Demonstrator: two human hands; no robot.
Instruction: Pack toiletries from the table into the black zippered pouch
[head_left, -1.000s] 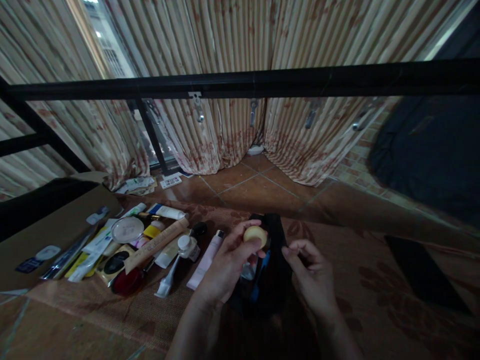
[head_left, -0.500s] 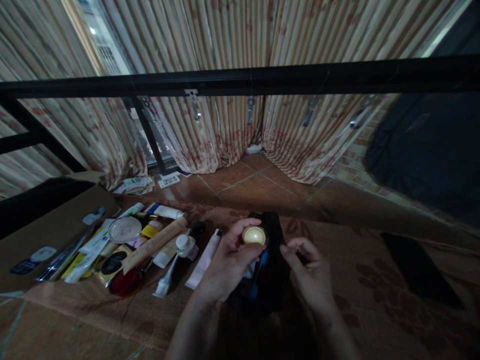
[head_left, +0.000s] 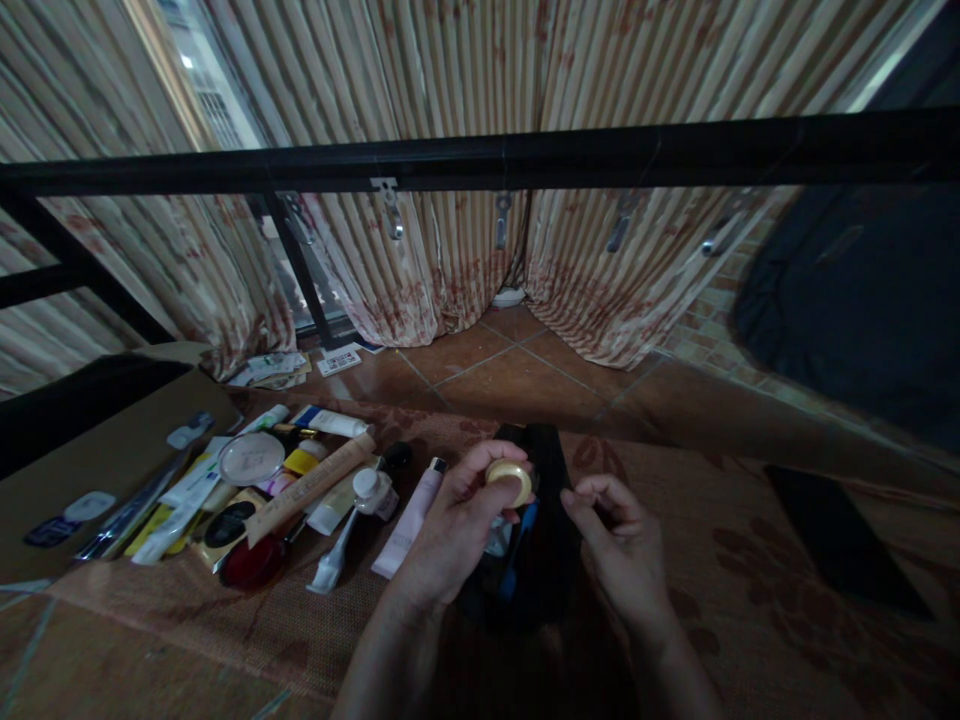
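Note:
My left hand (head_left: 461,515) grips a small round gold-coloured container (head_left: 510,480) between thumb and fingers, with the thumb lying across its face. What kind of container it is, I cannot tell. Below it is a black bag (head_left: 551,540) with its mouth open; a blue item (head_left: 520,545) and something pale show inside. My right hand (head_left: 619,540) has thumb and forefinger pinched at the bag's right edge, the other fingers curled. A pale pink tube (head_left: 410,520) lies just left of my left hand.
Left on the patterned cloth (head_left: 360,640) lie several cosmetics: a white-capped bottle (head_left: 373,493), a beige tube (head_left: 311,487), a round clear case (head_left: 251,458) and a dark red round case (head_left: 255,563). A cardboard box (head_left: 150,420) stands beyond. A dark flat object (head_left: 847,540) lies right. A black rail (head_left: 480,160) crosses ahead.
The gold container has tilted in my left hand, and the thumb has moved up over its face. My right hand and the bag have stayed put.

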